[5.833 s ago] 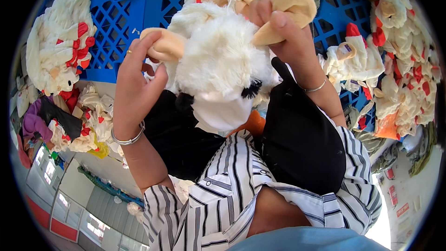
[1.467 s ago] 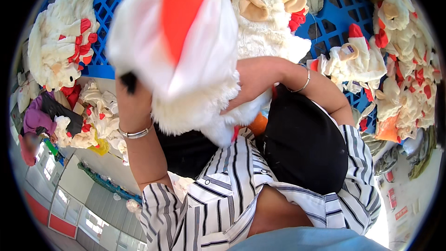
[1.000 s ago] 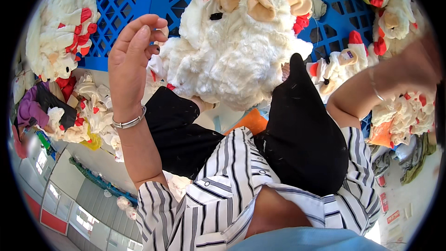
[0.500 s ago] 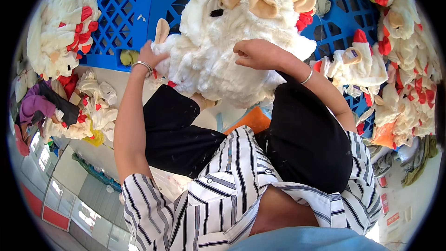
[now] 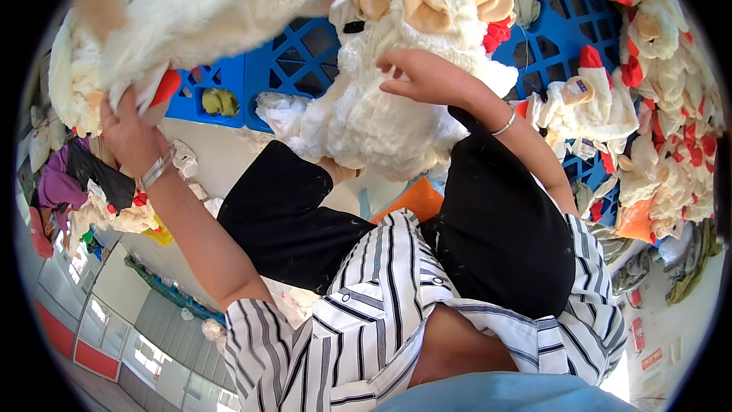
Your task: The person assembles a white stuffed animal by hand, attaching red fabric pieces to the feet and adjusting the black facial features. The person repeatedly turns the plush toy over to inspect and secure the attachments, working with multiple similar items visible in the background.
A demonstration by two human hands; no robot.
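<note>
At the far left, purple cloth [image 5: 57, 183] is lying beside a black cloth [image 5: 90, 172], below a pile [image 5: 70, 84] of cream fur pieces. Just right of these, the left hand [image 5: 136, 141] is clamping its thumb and fingers on the lower end of a white plush [image 5: 221, 19], close to a red patch [image 5: 165, 87]. The plush is sagging and blurring as it is stretching rightward above a blue pallet [image 5: 263, 69], a tan ear [image 5: 101, 6] showing at its left end; whether its right end is touching the next fur, one cannot tell. Olive cloth [image 5: 221, 101] is showing through an opening in the pallet's side. In the middle, a white heap [image 5: 366, 126] with tan flaps and black tufts is resting on the pallet and spreading toward the knees. Below it, an orange piece [image 5: 415, 200] is lying between the black trousers [image 5: 282, 214]. Above the heap, the right hand [image 5: 431, 80] is curving loosely, its fingertips staying apart and holding nothing visible; contact with the fur is unclear. Farther right, a red-tipped fur [image 5: 587, 107] is lying on the pallet, and a taller stack [image 5: 667, 145] is filling the right side.
</note>
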